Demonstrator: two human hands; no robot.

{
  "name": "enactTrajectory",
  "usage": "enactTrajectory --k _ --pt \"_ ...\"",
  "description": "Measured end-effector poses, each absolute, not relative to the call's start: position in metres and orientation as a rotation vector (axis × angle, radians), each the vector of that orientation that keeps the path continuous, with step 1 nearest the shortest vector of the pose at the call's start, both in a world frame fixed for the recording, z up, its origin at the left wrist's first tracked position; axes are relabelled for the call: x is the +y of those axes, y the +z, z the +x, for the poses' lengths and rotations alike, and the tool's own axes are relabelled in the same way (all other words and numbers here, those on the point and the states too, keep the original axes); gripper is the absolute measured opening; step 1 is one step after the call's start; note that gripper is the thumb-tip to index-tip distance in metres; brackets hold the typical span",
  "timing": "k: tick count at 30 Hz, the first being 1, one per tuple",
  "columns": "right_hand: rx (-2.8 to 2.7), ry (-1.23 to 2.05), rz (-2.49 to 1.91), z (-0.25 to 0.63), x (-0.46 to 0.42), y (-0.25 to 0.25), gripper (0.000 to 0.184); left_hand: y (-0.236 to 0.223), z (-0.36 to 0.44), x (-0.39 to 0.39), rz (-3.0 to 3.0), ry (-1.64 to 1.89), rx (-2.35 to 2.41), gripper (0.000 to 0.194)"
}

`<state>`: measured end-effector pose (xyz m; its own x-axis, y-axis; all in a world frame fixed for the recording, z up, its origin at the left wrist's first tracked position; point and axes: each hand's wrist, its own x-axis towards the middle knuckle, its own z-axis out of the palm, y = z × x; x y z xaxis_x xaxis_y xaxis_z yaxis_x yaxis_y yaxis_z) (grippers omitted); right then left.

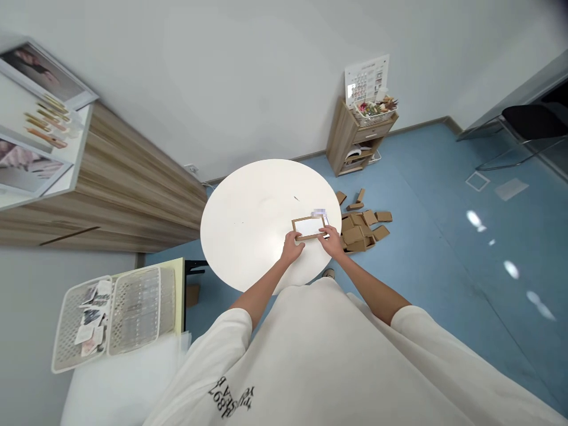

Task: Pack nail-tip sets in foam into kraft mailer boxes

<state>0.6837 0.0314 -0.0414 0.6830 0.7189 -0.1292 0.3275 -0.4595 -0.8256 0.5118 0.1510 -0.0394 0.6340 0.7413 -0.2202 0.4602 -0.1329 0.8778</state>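
Observation:
A shallow rectangular cardboard box [309,236], with brown edges and a white inside, is at the right part of the round white table [248,201]. My left hand [291,248] grips its near left corner, with the thumb toward the front side. At the near right corner, my right hand [332,242] is closed on the same box. Just behind the box lies a small pale purple and white item [318,212], blurred in its details. A thin dark object [296,198] rests farther back on the tabletop.
Several brown cardboard boxes [355,235] lie heaped on the blue floor right of the table. A small wooden cabinet [344,142] stands against the wall behind. White plastic baskets [113,319] sit at lower left, below a tall wood-grain cabinet [133,165]. A black chair [535,123] is far right.

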Motion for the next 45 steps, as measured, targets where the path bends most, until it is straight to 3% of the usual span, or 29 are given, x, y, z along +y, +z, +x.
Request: enactTrajectory --k 16,21,23,32,45 --pt "-0.660 0.477 -2.192 0.842 -0.077 -0.026 0.035 -0.021 0.692 0.060 1.905 0.257 0.793 0.038" --pt "-0.510 0.396 -2.220 0.899 -0.094 -0.023 0.051 -0.006 0.750 0.047 1.941 0.109 0.646 0.058" --pt "-0.439 0.393 -2.236 0.912 -0.105 -0.028 0.049 -0.006 0.764 0.041 1.957 0.060 0.637 0.068" --pt "-0.391 0.788 -2.225 0.896 -0.146 -0.066 0.041 -0.027 0.750 0.028 2.028 -0.073 0.657 0.074" --pt "-0.533 0.897 -2.130 0.876 -0.116 -0.070 0.035 -0.029 0.719 0.036 2.018 0.036 0.668 0.059"
